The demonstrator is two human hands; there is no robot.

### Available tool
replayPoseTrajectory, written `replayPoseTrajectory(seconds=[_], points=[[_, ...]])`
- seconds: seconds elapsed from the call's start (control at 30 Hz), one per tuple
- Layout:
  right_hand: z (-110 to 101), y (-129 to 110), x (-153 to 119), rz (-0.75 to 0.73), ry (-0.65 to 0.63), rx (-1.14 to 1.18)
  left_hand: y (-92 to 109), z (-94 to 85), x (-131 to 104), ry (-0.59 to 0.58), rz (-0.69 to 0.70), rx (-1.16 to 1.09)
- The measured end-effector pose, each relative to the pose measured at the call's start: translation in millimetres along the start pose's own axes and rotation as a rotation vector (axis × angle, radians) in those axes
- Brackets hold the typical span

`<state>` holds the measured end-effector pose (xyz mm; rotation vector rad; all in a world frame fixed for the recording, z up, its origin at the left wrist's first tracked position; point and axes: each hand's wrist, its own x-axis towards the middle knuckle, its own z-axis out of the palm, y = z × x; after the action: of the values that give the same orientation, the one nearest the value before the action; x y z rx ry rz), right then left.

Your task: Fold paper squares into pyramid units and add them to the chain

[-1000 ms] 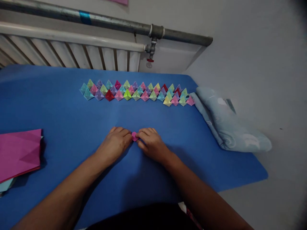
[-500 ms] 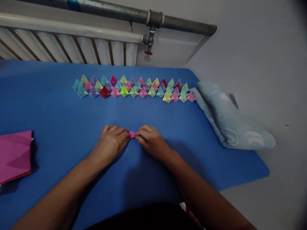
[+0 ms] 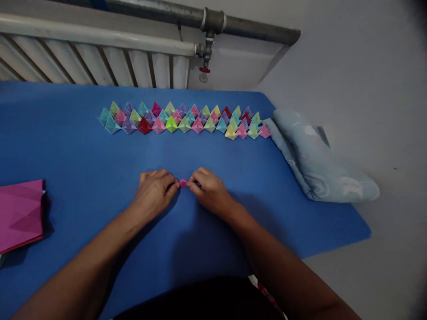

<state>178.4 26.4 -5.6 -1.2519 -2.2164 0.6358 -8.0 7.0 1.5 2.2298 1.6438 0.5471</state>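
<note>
A small pink folded paper [image 3: 183,183] is held between my two hands over the blue table surface [image 3: 100,178]. My left hand [image 3: 155,189] pinches its left end with thumb and fingers, and my right hand [image 3: 208,189] grips its right end the same way. The fingertips cover both ends, so only the middle shows. Farther back, several small folded paper pieces [image 3: 171,124] in many colours stand in close rows.
Large pink paper sheets [image 3: 22,215] lie at the left edge. A folded light-blue cloth [image 3: 320,164] rests at the right, by the wall. Behind the table are a white radiator [image 3: 126,66] and a metal pipe [image 3: 167,12] with a red-handled valve [image 3: 204,70].
The camera view has shifted slightly. My fingers have moved a little around the pink paper, and its visible part looks smaller and less pointed.
</note>
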Motion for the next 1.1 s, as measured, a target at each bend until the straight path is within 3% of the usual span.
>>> replayPoseTrajectory(seconds=[0.4, 1.1], points=[[-1, -8, 6, 0.18, -0.049, -0.034, 5, -13.3, 12, -0.183, -0.119, 0.054], [-1, -12, 8, 0.215, -0.065, -0.092, 1, -3.3, 10, -0.047, -0.084, 0.15]])
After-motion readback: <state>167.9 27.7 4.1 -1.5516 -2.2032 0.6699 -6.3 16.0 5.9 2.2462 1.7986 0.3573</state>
